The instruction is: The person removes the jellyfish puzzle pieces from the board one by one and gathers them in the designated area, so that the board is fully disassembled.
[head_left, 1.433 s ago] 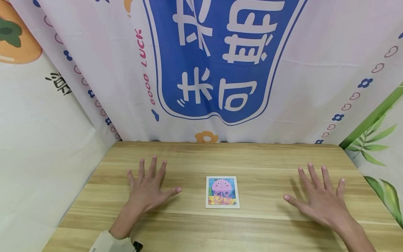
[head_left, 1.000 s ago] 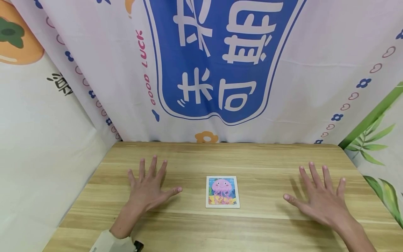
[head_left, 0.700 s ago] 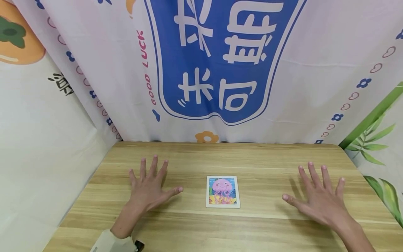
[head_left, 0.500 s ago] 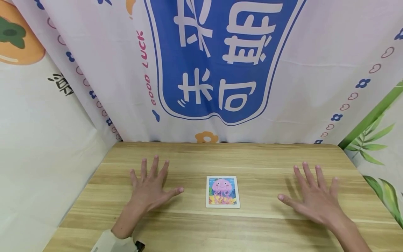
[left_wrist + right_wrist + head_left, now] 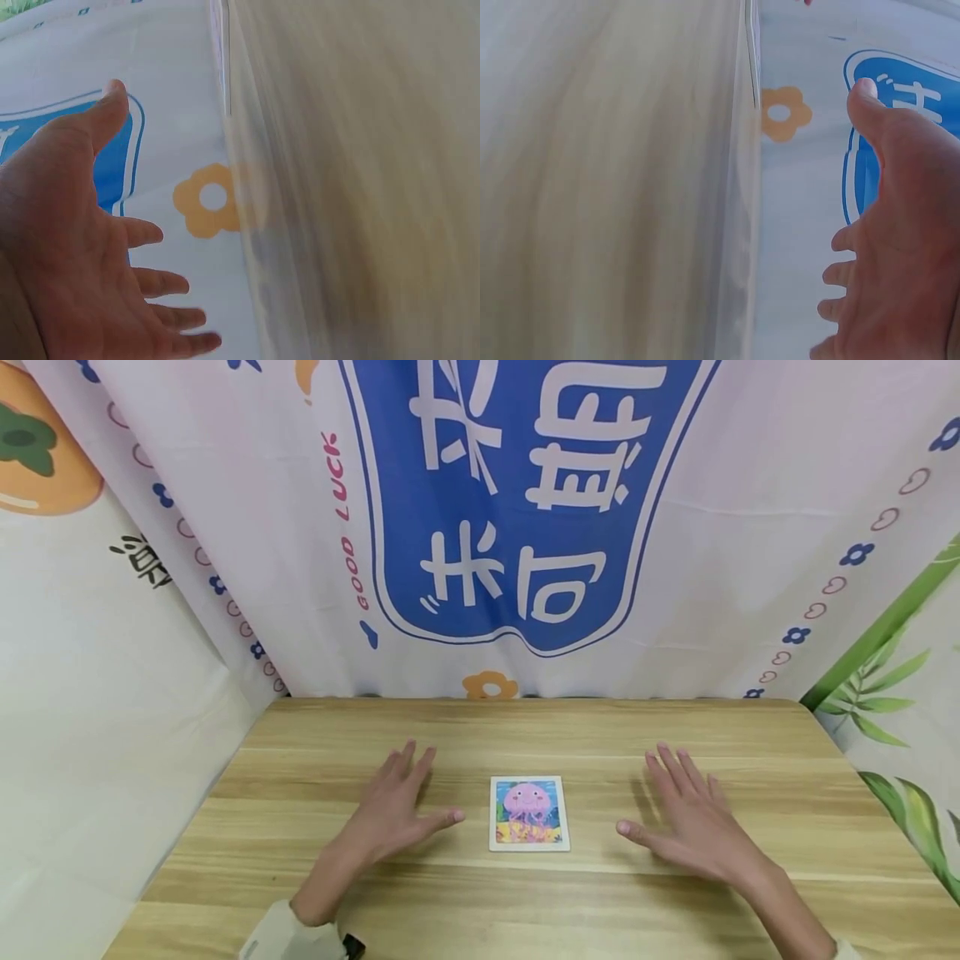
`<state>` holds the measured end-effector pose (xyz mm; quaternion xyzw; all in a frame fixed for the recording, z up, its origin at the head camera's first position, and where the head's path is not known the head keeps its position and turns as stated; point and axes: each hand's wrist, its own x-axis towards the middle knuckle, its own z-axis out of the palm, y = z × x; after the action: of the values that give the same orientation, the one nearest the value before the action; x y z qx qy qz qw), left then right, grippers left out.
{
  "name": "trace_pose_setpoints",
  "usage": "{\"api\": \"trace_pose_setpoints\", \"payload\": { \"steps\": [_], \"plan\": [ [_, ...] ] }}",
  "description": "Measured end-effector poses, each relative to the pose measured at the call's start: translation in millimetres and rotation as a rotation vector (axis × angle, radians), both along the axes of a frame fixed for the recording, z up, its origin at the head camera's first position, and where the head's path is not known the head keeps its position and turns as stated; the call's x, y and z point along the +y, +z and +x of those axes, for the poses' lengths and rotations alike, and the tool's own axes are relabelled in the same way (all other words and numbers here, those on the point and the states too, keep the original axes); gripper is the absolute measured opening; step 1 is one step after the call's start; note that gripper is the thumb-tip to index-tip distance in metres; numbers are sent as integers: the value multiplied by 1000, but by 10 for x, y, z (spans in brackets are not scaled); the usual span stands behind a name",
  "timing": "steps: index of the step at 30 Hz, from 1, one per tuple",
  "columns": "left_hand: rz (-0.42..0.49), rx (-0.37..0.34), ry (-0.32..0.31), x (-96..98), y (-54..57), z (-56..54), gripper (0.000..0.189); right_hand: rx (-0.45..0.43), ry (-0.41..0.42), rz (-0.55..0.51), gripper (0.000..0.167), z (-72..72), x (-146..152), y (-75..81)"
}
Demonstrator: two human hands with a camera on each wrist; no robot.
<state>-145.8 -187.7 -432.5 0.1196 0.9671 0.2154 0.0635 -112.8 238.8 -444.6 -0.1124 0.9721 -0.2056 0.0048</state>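
Observation:
A small white-framed picture puzzle (image 5: 529,814) with a pink jellyfish on a blue sea lies flat near the middle of the table. To its left is my left hand (image 5: 393,814), fingers extended and thumb pointing toward the puzzle. My right hand (image 5: 690,822) is on the other side, a little farther off, its thumb also turned inward. Neither hand touches the puzzle or holds anything. The left wrist view shows the left palm (image 5: 82,262) with fingers spread; in the right wrist view the right palm (image 5: 907,240) faces the puzzle's side.
The wood-grain table (image 5: 480,910) carries the puzzle. Behind it hangs a white curtain (image 5: 720,568) with a blue printed sign and an orange flower. Pale cloth (image 5: 112,710) covers the left side, and cloth with printed green leaves (image 5: 885,693) is at the right.
Both hands have moved inward toward the puzzle, the right one farther, and their fingers have drawn closer together. The puzzle stays in place on the table.

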Motion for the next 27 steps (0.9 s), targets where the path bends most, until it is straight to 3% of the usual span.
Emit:
{"api": "trace_pose_setpoints", "payload": {
  "steps": [4,8,14,20,27],
  "plan": [
    [92,-25,-20,111,-13,-6,99,-13,17,-71,114,-36,-114,13],
    [178,3,-33,210,-38,-16,86,-51,2,-134,111,-58,-233,22],
    [277,31,-31,371,-80,-46,68,-44,39,-226,86,-111,-396,10],
    [359,-33,-49,502,-116,-74,56,-124,101,-358,61,-190,-555,-37],
    [373,-86,-100,603,-143,-106,53,-181,183,-390,42,-277,-694,-95]
  ]
}}
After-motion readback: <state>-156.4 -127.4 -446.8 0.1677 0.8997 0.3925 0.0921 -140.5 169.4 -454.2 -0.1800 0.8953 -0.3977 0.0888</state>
